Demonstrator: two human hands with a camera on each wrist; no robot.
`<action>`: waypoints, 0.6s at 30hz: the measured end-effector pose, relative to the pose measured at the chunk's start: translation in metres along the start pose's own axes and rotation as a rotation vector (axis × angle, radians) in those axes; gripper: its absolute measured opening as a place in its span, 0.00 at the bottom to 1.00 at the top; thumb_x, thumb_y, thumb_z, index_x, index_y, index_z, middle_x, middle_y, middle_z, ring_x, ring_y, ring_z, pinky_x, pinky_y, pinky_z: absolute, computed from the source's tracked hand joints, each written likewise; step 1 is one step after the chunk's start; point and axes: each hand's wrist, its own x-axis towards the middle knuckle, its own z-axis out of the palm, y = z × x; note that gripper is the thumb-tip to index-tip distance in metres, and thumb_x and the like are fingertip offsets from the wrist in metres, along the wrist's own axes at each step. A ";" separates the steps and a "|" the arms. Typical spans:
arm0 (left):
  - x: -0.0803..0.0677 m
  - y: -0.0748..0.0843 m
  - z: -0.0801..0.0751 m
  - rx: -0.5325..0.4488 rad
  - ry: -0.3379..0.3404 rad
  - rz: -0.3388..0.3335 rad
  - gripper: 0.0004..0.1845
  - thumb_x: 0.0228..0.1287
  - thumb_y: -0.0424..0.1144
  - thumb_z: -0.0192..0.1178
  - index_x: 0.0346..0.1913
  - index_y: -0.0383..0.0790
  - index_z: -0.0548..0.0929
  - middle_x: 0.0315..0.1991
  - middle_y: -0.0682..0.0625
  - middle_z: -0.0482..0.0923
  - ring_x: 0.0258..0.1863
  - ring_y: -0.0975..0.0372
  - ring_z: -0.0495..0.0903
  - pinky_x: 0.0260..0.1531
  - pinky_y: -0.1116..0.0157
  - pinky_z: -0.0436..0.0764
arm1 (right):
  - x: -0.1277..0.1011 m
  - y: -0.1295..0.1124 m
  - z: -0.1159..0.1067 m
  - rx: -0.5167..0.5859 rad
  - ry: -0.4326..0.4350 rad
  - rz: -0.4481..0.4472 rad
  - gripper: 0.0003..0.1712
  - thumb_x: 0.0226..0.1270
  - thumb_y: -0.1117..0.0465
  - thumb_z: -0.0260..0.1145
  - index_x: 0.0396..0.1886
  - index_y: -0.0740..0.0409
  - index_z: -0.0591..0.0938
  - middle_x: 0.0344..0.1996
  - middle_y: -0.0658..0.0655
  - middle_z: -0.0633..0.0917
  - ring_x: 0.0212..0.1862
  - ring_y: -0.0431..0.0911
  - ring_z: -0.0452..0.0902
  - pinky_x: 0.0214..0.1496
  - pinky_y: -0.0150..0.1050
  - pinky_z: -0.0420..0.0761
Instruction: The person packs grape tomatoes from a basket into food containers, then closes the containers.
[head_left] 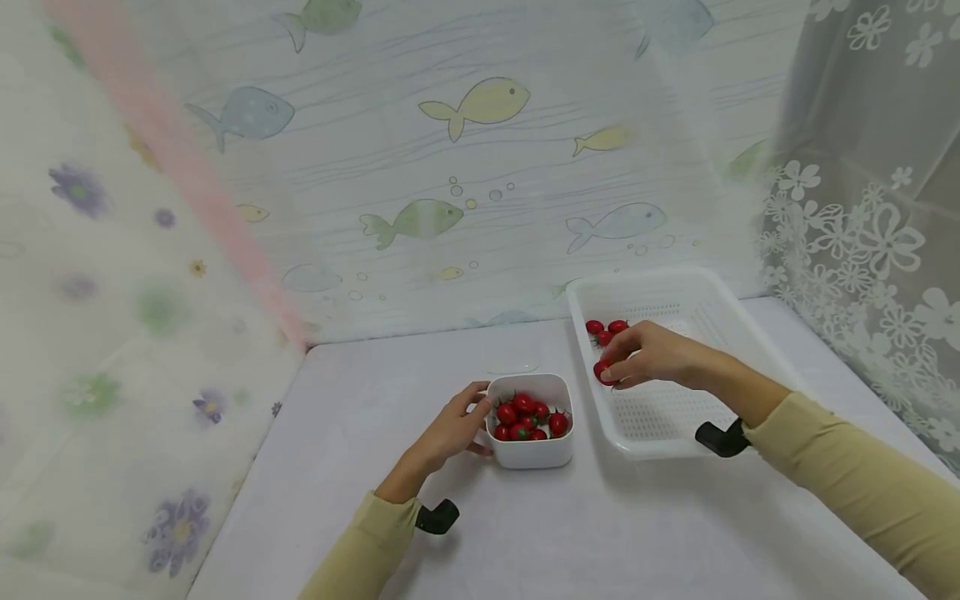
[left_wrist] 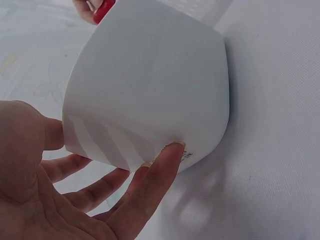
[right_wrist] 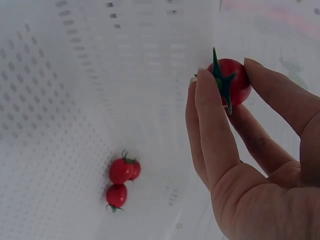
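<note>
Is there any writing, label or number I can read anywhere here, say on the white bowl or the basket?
None can be read.
White bowl: a small sticker sits near its lower edge beside the left hand's fingertip in the left wrist view; its print is too small and blurred to read.
White basket: no text shows.
Curtains: only fish and flower patterns, no words.
Tomato pinched by the right hand: no marking.

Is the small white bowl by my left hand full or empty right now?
Partly full. The white bowl holds a heap of cherry tomatoes below its rim, while the left hand touches its side.
</note>
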 end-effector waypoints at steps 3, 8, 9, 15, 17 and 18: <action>0.000 0.000 0.000 -0.002 0.000 -0.001 0.23 0.83 0.47 0.48 0.74 0.46 0.66 0.69 0.39 0.67 0.49 0.49 0.81 0.34 0.53 0.91 | 0.000 -0.005 0.004 -0.022 -0.001 -0.008 0.17 0.67 0.63 0.71 0.51 0.69 0.83 0.46 0.62 0.86 0.44 0.52 0.86 0.55 0.45 0.88; 0.000 0.000 0.000 -0.006 0.001 -0.005 0.23 0.83 0.47 0.48 0.74 0.46 0.66 0.69 0.39 0.67 0.50 0.49 0.81 0.34 0.53 0.91 | -0.002 -0.013 0.011 -0.042 -0.006 -0.027 0.17 0.67 0.62 0.72 0.51 0.68 0.84 0.45 0.61 0.86 0.44 0.54 0.87 0.54 0.46 0.88; 0.000 0.000 0.000 -0.006 0.001 -0.005 0.23 0.83 0.47 0.48 0.74 0.46 0.66 0.69 0.39 0.67 0.50 0.49 0.81 0.34 0.53 0.91 | -0.002 -0.015 0.013 -0.044 -0.009 -0.032 0.16 0.67 0.62 0.72 0.50 0.67 0.84 0.45 0.61 0.86 0.44 0.54 0.88 0.54 0.46 0.87; 0.000 0.000 0.000 -0.004 0.003 -0.005 0.23 0.83 0.47 0.48 0.74 0.46 0.66 0.70 0.39 0.67 0.50 0.49 0.82 0.34 0.54 0.91 | -0.004 -0.026 0.030 -0.059 -0.023 -0.074 0.15 0.67 0.61 0.72 0.49 0.65 0.85 0.42 0.60 0.86 0.41 0.51 0.87 0.52 0.45 0.87; -0.001 0.000 0.000 -0.004 0.006 -0.003 0.23 0.83 0.47 0.47 0.74 0.46 0.66 0.70 0.39 0.67 0.49 0.49 0.82 0.34 0.54 0.91 | -0.005 -0.029 0.037 -0.059 -0.025 -0.089 0.14 0.67 0.61 0.72 0.49 0.65 0.85 0.41 0.60 0.86 0.40 0.50 0.86 0.51 0.45 0.87; -0.001 0.000 0.000 -0.005 0.006 0.000 0.23 0.83 0.47 0.47 0.74 0.46 0.66 0.69 0.39 0.67 0.50 0.49 0.82 0.34 0.54 0.91 | -0.005 -0.030 0.041 -0.057 -0.025 -0.097 0.14 0.67 0.61 0.72 0.48 0.65 0.85 0.41 0.60 0.86 0.40 0.50 0.87 0.51 0.46 0.87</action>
